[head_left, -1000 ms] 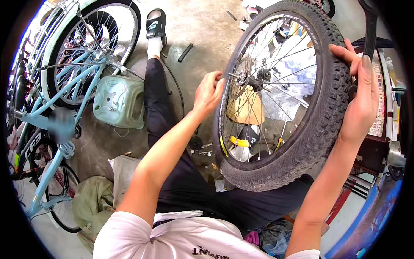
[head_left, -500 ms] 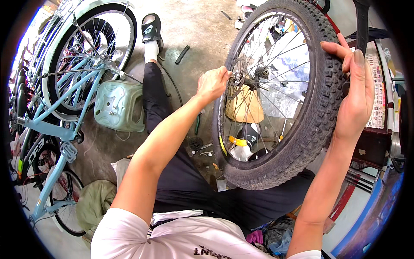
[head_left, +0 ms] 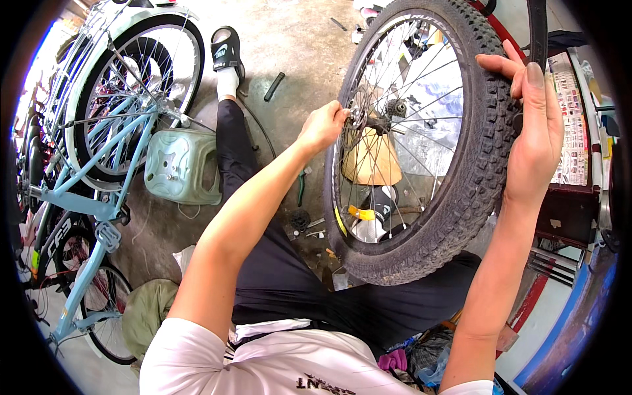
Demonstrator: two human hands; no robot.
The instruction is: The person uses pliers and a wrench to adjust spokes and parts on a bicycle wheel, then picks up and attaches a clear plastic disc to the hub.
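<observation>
A bicycle wheel with a knobbly black tyre stands tilted in front of me, its lower part near my right thigh. My left hand is closed, its fingertips pinched at the hub axle end beside the brake disc. The exact spot of that pinch is partly hidden by the fingers. On the far side of the hub is a small sprocket cluster. My right hand lies against the tyre's outer tread on the right, fingers reaching over the knobs and thumb pointing up.
A light-blue bicycle stands at the left beside a pale green plastic stool. On the floor lie a black cylindrical piece, a green-handled tool and a loose sprocket. A dark red cabinet stands at the right.
The whole view has shifted slightly, so the wheel and both hands appear a little farther left. Both hands keep the same places on the wheel.
</observation>
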